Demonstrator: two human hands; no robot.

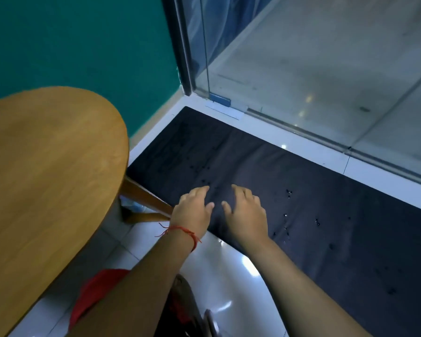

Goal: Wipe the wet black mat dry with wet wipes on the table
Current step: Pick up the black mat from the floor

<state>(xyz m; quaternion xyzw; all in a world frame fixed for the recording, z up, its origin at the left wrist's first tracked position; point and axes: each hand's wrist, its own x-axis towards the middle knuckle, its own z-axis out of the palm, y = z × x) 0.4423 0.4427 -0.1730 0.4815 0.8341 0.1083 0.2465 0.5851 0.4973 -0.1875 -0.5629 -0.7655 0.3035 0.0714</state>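
A long black mat (326,203) lies on the white floor along a glass door, with scattered water drops on it. My left hand (195,207), a red string round its wrist, reaches over the mat's near edge with loosely spread fingers and holds nothing. Just to its right, my right hand (246,212) is also over the mat's near edge, fingers relaxed and empty. I cannot tell whether the fingertips touch the mat. No wet wipes are in view.
A round wooden table (46,171) fills the left side; its leg (146,198) slants down to the mat's near-left corner. A teal wall (83,45) stands behind, and the glass door (314,69) on its metal track (301,132) borders the mat's far edge. Glossy floor tiles (229,276) lie below my arms.
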